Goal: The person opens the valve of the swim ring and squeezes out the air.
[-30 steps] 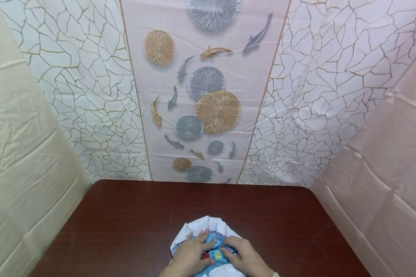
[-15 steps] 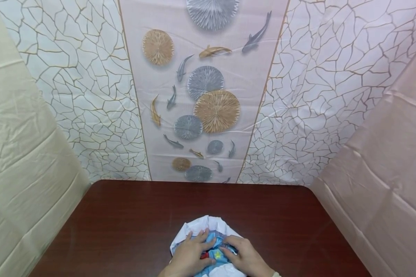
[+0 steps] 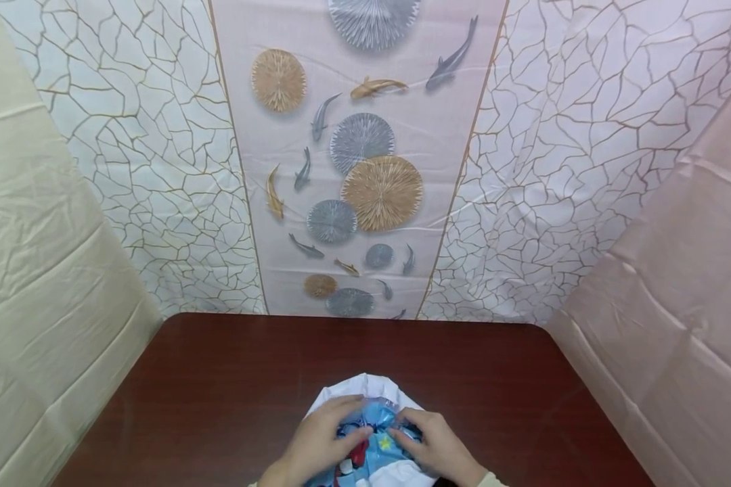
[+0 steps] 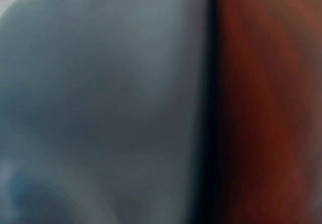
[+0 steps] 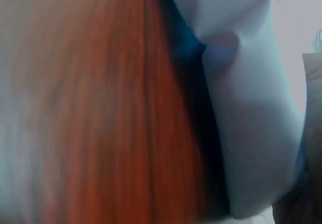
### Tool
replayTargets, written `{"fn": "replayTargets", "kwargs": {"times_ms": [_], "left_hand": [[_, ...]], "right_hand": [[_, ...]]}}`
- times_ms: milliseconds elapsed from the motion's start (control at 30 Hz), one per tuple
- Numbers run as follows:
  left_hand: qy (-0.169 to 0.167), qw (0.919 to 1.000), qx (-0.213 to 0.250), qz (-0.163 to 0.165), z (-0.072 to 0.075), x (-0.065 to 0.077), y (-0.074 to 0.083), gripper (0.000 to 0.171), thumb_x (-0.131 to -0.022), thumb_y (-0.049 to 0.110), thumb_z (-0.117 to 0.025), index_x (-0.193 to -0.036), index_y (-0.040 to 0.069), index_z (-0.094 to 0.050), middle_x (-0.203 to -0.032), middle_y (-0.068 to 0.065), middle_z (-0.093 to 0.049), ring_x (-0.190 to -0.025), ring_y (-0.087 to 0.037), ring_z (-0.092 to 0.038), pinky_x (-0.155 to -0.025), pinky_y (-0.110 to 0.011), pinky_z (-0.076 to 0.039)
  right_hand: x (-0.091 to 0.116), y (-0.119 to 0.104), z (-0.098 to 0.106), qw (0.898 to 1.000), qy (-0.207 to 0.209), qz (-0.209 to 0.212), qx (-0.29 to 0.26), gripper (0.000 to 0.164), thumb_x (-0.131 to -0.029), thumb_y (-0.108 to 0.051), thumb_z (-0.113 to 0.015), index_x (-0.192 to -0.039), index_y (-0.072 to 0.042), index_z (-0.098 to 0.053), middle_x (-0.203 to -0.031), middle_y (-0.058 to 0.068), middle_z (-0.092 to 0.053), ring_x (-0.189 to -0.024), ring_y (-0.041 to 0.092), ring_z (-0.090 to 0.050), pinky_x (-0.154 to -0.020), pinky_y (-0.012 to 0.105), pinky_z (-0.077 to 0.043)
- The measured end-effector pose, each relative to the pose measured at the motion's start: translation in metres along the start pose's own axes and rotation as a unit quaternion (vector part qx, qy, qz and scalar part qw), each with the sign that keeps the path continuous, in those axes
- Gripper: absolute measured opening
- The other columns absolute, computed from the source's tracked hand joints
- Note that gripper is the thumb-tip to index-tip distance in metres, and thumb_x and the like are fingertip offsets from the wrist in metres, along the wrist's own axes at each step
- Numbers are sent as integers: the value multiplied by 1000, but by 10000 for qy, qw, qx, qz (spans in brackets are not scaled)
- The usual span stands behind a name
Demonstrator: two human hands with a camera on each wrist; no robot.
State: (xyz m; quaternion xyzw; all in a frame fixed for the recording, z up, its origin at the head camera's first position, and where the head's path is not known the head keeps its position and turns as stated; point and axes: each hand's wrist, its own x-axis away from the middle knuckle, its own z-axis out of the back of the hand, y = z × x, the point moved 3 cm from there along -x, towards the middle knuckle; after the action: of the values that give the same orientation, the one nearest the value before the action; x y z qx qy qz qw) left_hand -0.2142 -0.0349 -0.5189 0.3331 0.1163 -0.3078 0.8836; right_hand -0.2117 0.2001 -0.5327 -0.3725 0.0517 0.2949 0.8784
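Note:
A white bag [image 3: 365,385] with a folded-back rim lies near the table's front edge in the head view. Shiny blue plastic wrapping [image 3: 378,456] with a yellow star shows inside it, and a small red item [image 3: 359,453] lies beside the star. My left hand [image 3: 317,439] arches over the bag's left side, fingers and thumb spread apart. On the right, my right hand [image 3: 435,446] has bent fingers and its thumb at the blue wrapping; whether they pinch it is unclear. Both wrist views show white bag material up close, blurred on the left, with neither hand's fingers visible.
The dark red wooden table [image 3: 231,379] extends behind and to both sides of the bag. A patterned cloth backdrop [image 3: 365,270] rises at its far edge. Pale cloth hangs along the left [image 3: 55,304] and right sides.
My left hand has lifted and shifted slightly to the left, its fingers now arched rather than flat. More red and white items show beneath it. The right hand has barely moved.

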Motion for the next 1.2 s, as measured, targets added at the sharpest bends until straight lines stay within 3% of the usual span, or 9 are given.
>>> {"fn": "replayTargets", "kwargs": {"times_ms": [100, 167, 267, 333, 467, 600, 833, 1033, 1200], "left_hand": [[646, 9969, -444, 107, 26, -2, -2, 35, -92, 54, -67, -117, 30, -73, -116, 13, -66, -106, -10, -57, -86, -41, -48], [754, 9921, -945, 338, 40, -3, -5, 34, -90, 60, -65, -112, 35, -73, -118, 13, -63, -108, -11, -51, -87, -47, -42], [374, 9866, -1392, 764, 51, -6, -12, 43, -88, 66, -63, -115, 34, -71, -125, 9, -60, -112, -18, -50, -88, -54, -41], [-23, 9848, -1369, 1072, 50, -6, -20, 47, -88, 63, -65, -119, 29, -71, -124, 5, -61, -111, -20, -53, -89, -55, -46], [-538, 9810, -1068, 1530, 40, -4, -37, 44, -88, 50, -73, -119, 18, -71, -107, 2, -62, -94, -16, -57, -76, -43, -55], [-527, 9804, -1073, 1567, 32, -1, -46, 37, -88, 45, -76, -111, 17, -73, -99, 4, -60, -87, -14, -56, -72, -39, -54], [-328, 9840, -1140, 1327, 25, -3, -46, 25, -84, 33, -78, -100, 15, -77, -85, 9, -55, -71, -6, -49, -58, -30, -46], [-292, 9866, -970, 1281, 27, -2, -47, 17, -87, 28, -78, -95, 14, -80, -79, 11, -58, -65, -4, -52, -56, -30, -46], [-336, 9874, -829, 1307, 31, -1, -47, 13, -89, 27, -77, -94, 16, -80, -83, 7, -69, -76, -11, -65, -65, -37, -54]], "right_hand": [[0, -2, 7, 9998, 18, -150, 114, 14, -98, -40, -65, -103, -27, -69, -91, -19, -66, -76, -1, -58, -69, 23, -53], [-1, -4, 13, 9997, 137, -153, 162, 18, -99, -41, -63, -106, -25, -69, -94, -18, -67, -78, 1, -59, -71, 25, -54], [0, -6, 23, 9983, 440, -165, 345, 19, -101, -37, -61, -108, -22, -69, -95, -16, -67, -81, 1, -61, -71, 26, -55], [0, -5, 29, 9962, 723, -241, 419, 16, -102, -31, -61, -109, -19, -69, -95, -15, -68, -82, 0, -62, -69, 25, -56], [1, -2, 40, 9873, 1297, -481, 787, 11, -96, -17, -70, -107, -15, -70, -89, -16, -65, -78, 2, -58, -64, 22, -52], [-1, 2, 48, 9792, 1395, -699, 1299, 13, -88, -15, -79, -99, -18, -72, -82, -20, -59, -74, 6, -51, -62, 23, -47], [-3, 10, 42, 9811, 608, -636, 1724, 16, -81, -9, -80, -94, -14, -72, -86, -9, -59, -79, 9, -54, -67, 26, -49], [-3, 17, 35, 9777, 893, -858, 1694, 26, -82, -7, -81, -106, -10, -70, -98, -4, -59, -85, 9, -64, -75, 27, -56], [-2, 20, 31, 9710, 903, -1018, 1963, 17, -86, -13, -80, -100, -15, -72, -95, -8, -62, -83, 6, -64, -73, 28, -56]]}}
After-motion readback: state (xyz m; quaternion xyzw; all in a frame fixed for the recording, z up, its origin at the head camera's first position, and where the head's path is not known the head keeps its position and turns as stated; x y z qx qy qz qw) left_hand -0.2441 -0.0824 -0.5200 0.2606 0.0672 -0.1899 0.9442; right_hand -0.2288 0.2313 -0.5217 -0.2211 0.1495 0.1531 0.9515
